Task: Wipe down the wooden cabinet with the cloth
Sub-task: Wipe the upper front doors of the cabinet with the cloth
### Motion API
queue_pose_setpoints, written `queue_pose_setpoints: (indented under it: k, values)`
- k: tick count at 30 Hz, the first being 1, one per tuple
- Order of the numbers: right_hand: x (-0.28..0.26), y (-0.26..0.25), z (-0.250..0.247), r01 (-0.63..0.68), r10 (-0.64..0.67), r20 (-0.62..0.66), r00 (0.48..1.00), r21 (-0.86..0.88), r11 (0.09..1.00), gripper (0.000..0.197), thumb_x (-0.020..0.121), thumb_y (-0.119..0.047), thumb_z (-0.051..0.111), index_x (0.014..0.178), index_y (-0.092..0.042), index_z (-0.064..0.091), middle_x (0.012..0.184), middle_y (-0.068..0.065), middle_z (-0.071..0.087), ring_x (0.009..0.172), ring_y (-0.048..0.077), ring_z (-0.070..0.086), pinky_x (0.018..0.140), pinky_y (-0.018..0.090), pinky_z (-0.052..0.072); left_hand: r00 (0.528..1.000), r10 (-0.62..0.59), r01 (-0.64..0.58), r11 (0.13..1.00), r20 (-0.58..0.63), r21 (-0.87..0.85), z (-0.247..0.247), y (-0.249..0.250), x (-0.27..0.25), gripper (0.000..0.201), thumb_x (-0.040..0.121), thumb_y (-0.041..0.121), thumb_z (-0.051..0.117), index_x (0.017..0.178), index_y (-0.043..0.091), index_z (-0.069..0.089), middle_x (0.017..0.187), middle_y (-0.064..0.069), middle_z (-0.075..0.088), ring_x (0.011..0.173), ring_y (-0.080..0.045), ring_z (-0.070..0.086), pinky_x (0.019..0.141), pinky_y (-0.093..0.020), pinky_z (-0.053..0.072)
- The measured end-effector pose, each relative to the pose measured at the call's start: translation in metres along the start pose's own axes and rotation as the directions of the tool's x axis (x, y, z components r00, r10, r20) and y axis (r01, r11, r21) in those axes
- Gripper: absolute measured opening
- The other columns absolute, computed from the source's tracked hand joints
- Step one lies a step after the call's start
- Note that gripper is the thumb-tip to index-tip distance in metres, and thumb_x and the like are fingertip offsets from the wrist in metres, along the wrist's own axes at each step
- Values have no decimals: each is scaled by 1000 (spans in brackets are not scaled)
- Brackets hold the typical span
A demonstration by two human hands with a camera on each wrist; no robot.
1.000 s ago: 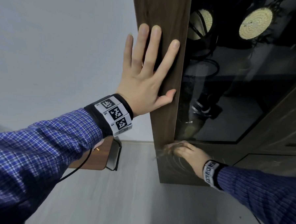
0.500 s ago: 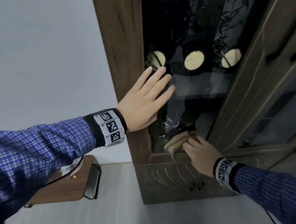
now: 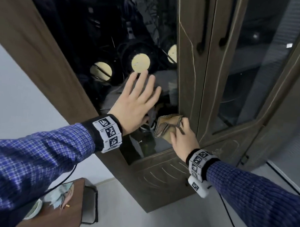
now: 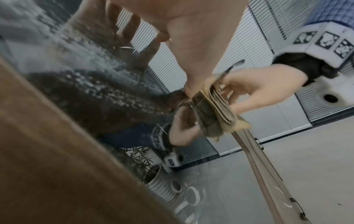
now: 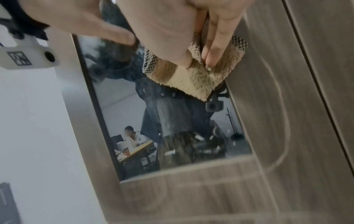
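The wooden cabinet (image 3: 191, 72) with glass doors fills the head view. My left hand (image 3: 137, 98) lies open and flat on the left door's glass, fingers spread and pointing up. Just right of and below it, my right hand (image 3: 181, 134) grips a folded tan cloth (image 3: 164, 124) with a dark checked edge. It presses the cloth where the glass meets the door's wooden stile. In the right wrist view the thumb and fingers (image 5: 216, 50) pinch the cloth (image 5: 191, 78) against the cabinet (image 5: 277, 113). The left wrist view shows the cloth (image 4: 216, 109) bunched in my right hand (image 4: 258, 91).
Dark door handles (image 3: 202, 38) run down the middle stiles. Round woven items (image 3: 140, 62) sit behind the glass. A small wooden side table (image 3: 71, 208) with clutter stands at the lower left by the wall. A black cable (image 3: 227, 213) hangs from my right wrist over the grey floor.
My left hand slid right, from the cabinet's wooden side edge onto the glass. My right hand rose with the cloth from the lower panel to the glass beside the stile.
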State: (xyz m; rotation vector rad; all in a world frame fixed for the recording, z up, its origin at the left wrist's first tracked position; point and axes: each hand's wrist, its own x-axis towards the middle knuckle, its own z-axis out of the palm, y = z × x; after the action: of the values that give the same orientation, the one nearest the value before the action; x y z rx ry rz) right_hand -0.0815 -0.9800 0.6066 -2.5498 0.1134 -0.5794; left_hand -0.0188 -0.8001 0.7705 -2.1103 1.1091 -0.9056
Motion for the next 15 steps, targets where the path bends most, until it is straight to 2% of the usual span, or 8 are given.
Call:
queue_pose_setpoints:
  k: [2, 4, 6, 9, 11, 12, 14, 15]
  values:
    - [-14, 3, 24, -161, 156, 101, 983, 48, 986, 16, 95, -17, 51, 108, -7, 54, 124, 5, 38, 82, 25, 59, 82, 35, 51, 1000, 1, -1, 1000, 8, 6, 2, 0, -2, 97, 84, 57, 60, 157, 6, 22, 160, -30, 17, 148, -53, 9, 119, -64, -9]
    - [-25, 7, 52, -360, 329, 173, 928, 192, 913, 17, 89, -9, 57, 105, -12, 55, 119, 7, 51, 95, 30, 62, 86, 37, 50, 1000, -5, 5, 1000, 13, -4, 5, 1, -4, 96, 86, 56, 58, 158, 5, 19, 160, -31, 14, 148, -53, 8, 119, -64, -9]
    - [-29, 5, 77, -517, 471, 214, 856, 326, 791, 22, 80, -2, 62, 96, -13, 52, 109, 8, 59, 101, 29, 62, 90, 36, 50, 1000, -16, 16, 1000, 14, -5, 7, 4, -5, 97, 87, 55, 58, 158, 4, 17, 161, -32, 12, 149, -53, 8, 119, -65, -6]
    - [-25, -1, 101, -691, 633, 291, 717, 420, 589, 30, 74, 0, 65, 101, -8, 55, 103, 8, 64, 94, 24, 62, 89, 32, 51, 1000, -8, 8, 1000, 11, 3, 12, 9, -6, 97, 87, 54, 58, 158, 3, 16, 162, -32, 13, 149, -53, 10, 118, -65, -5]
    - [-22, -3, 119, -780, 680, 404, 612, 448, 436, 30, 70, -4, 69, 98, -10, 59, 94, 2, 66, 85, 19, 62, 87, 30, 53, 1000, 0, 0, 1000, 6, 3, 14, 12, -5, 98, 86, 54, 59, 158, 4, 15, 162, -32, 13, 150, -53, 11, 117, -65, -4]
    - [-22, -4, 128, -813, 677, 472, 565, 458, 359, 29, 66, -5, 70, 94, -11, 62, 90, 2, 68, 83, 18, 65, 85, 32, 56, 1000, 3, -3, 1000, 0, 0, 15, 14, -5, 99, 86, 54, 60, 158, 4, 14, 162, -31, 13, 150, -53, 12, 117, -65, -4]
    - [-21, -7, 148, -832, 668, 549, 502, 516, 201, 26, 60, 0, 68, 84, -8, 63, 87, 10, 72, 79, 23, 71, 76, 40, 61, 1000, 5, -5, 1000, -10, -1, 17, 14, -4, 101, 85, 55, 61, 158, 4, 14, 162, -31, 13, 150, -52, 13, 116, -65, -5]
    - [-21, -8, 156, -836, 667, 570, 479, 529, 149, 25, 58, 2, 67, 81, -7, 61, 91, 14, 72, 81, 27, 71, 75, 41, 61, 1000, 4, -4, 1000, -12, 4, 17, 14, -3, 102, 85, 55, 62, 158, 4, 15, 162, -30, 14, 149, -52, 13, 116, -64, -4]
